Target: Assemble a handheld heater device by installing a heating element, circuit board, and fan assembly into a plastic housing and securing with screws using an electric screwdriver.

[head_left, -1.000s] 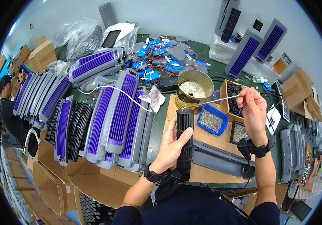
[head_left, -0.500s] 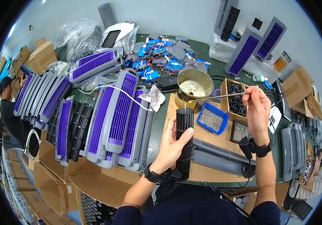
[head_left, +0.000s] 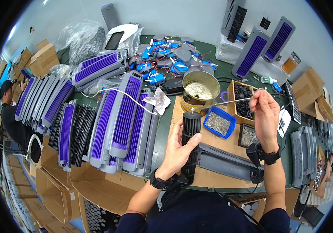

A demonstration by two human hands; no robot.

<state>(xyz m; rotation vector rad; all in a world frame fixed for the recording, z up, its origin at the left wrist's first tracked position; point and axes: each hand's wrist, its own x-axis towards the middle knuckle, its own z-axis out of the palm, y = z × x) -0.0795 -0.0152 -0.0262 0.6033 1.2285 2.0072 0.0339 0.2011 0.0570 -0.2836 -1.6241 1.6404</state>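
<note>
My left hand (head_left: 177,152) is wrapped around a black, ribbed, cylindrical fan wheel (head_left: 191,128), held nearly upright with a short metal shaft at its top. Between thumb and fingertips, my right hand (head_left: 266,110) pinches a thin metal rod (head_left: 230,101). The rod slants left and down, and its far end is at the shaft; whether they touch is hard to tell. Just behind the wheel stands an open tin (head_left: 191,102) with pale, paste-like stuff inside. Beneath the rod is a blue tray (head_left: 231,130) of small metal parts.
A wooden box (head_left: 231,93) holds black round parts. A grey slotted housing (head_left: 228,165) lies on the cardboard sheet (head_left: 177,120). Purple-and-grey fan housings (head_left: 125,116) are stacked at left. Blue-wrapped wired parts (head_left: 180,66) pile up behind. Other people are at both far sides.
The rod's far end has moved from beside the tin down to the wheel's shaft. My left hand and the wheel have barely shifted.
</note>
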